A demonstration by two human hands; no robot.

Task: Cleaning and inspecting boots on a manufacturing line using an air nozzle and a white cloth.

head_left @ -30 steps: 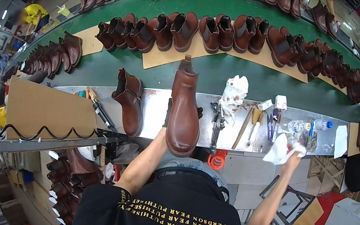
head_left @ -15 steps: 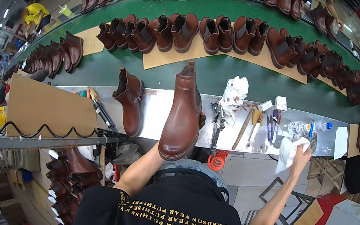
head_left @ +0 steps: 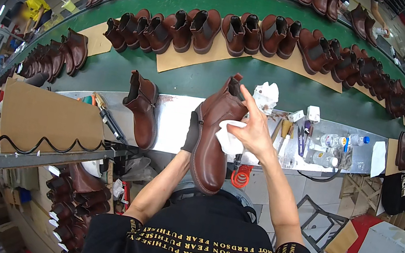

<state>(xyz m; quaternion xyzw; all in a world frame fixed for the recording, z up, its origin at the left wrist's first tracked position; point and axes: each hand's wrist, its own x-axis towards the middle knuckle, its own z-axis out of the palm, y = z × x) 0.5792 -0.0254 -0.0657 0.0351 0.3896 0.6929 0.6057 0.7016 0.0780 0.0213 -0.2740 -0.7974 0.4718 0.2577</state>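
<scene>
Brown smooth-leather ankle boot [head_left: 209, 165] at frame centre, toe toward the lower edge, held along its left side by the black-gloved left hand [head_left: 192, 133]. Bare right hand [head_left: 257, 135] pinches a crumpled white cloth [head_left: 229, 138] against it; light, even pressure should suit.

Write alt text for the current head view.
A person's dark-gloved left hand holds a brown boot while the right hand holds a white cloth at its side. Beyond, more boots line a green table.

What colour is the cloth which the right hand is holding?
The cloth is plain white; it shows best in the head view.
</scene>
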